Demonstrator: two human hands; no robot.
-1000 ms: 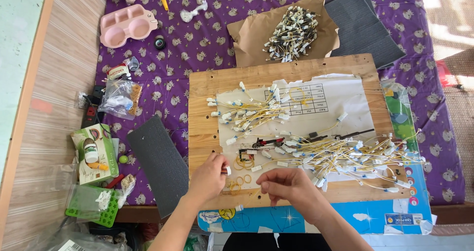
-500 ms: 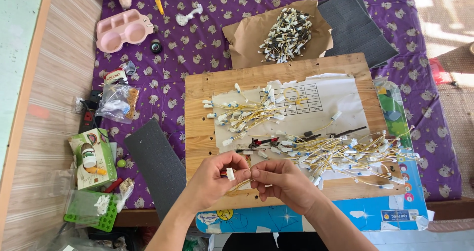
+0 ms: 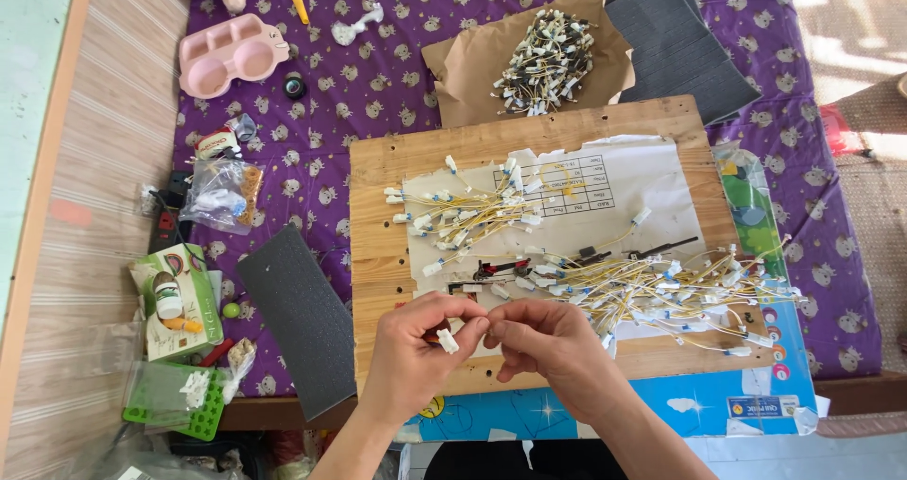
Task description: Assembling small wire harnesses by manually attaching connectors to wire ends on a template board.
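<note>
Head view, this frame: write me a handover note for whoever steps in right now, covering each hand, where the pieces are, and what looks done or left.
Left hand: pinching a small white connector at the fingertips.
Right hand: fingertips meet the left hand's at the connector; what it grips is hidden.
Both hands are over the near edge of the wooden board.
On the board: a fanned bunch of yellow wires on the paper sheet, and a larger tangled pile to the right.
Behind the board: a heap of wired connectors on brown paper.
Done or left: cannot be told apart by sight.
</note>
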